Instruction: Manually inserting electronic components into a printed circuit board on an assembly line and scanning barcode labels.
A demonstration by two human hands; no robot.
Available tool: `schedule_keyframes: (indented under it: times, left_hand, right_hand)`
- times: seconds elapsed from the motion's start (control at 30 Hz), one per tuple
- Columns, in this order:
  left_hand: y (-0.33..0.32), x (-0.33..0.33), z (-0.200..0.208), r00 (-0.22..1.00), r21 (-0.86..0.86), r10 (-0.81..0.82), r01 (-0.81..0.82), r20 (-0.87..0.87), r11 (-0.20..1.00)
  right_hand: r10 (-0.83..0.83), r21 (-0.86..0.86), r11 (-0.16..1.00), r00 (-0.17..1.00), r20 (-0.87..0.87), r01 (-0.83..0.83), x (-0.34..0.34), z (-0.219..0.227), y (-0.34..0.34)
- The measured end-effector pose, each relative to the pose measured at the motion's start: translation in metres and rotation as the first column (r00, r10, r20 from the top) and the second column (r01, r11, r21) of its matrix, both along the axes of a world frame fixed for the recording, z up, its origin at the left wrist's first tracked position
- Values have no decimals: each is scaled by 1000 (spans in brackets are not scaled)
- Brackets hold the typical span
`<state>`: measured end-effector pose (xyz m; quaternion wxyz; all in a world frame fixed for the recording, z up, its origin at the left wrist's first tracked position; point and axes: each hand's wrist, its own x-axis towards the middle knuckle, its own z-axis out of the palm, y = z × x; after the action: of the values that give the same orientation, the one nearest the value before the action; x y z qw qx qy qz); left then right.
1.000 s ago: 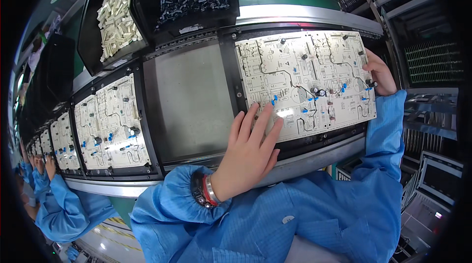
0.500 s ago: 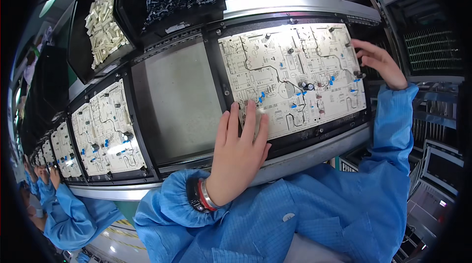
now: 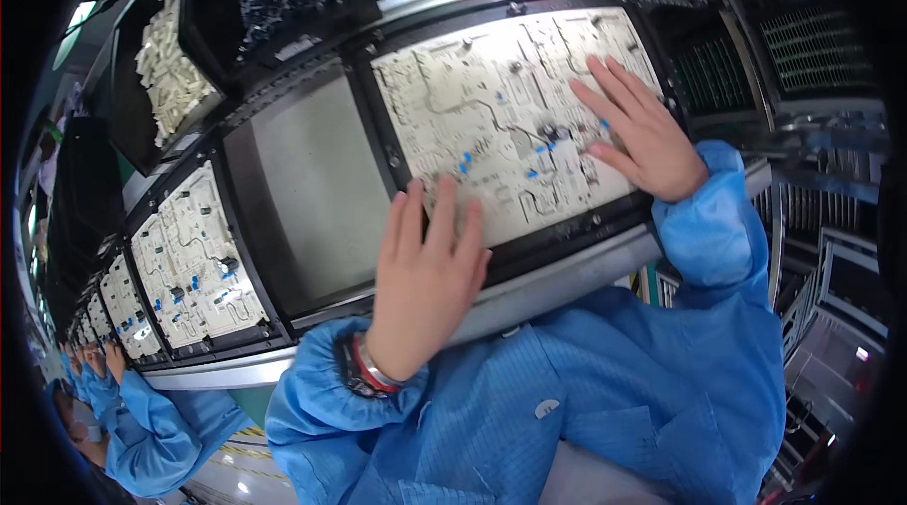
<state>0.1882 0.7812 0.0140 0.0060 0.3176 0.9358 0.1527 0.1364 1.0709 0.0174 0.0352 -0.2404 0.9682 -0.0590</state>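
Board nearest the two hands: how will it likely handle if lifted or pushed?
The circuit board is probably stiff: it lies flat with no visible bow. Small blue parts dot its face, so gripping there might bend them. Pushed sideways, it likely won't slide far, since the black frame borders it.

A hand could pass low over the grey plate (image 3: 312, 184) between the right circuit board (image 3: 515, 113) and its left neighbour (image 3: 194, 250). Dark bins (image 3: 213, 23) rise beyond it; the left hand (image 3: 425, 269) blocks its near right corner. Between that and the right hand (image 3: 644, 138), small parts (image 3: 550, 132) stick up.
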Motion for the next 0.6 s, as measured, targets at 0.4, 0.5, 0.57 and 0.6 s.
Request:
schedule_keyframes:
  times: [0.4, 0.5, 0.57, 0.6]
  left_hand:
    - [-13, -3, 4, 999, -126, -37, 36, -10, 991]
    - [-15, -4, 11, 999, -130, -30, 34, 28, 991]
    - [-20, -2, 17, 990, -110, -144, 143, 3, 984]
    - [-23, 1, 17, 990, -118, -141, 141, 8, 983]
  right_hand:
    - [333, -377, 890, 930, 154, -256, 28, 23, -11]
    - [310, -350, 904, 941, 138, -246, 31, 8, -16]
    - [307, -351, 902, 945, 116, -251, 35, 4, -14]
    - [303, -343, 904, 948, 98, -254, 37, 3, -13]
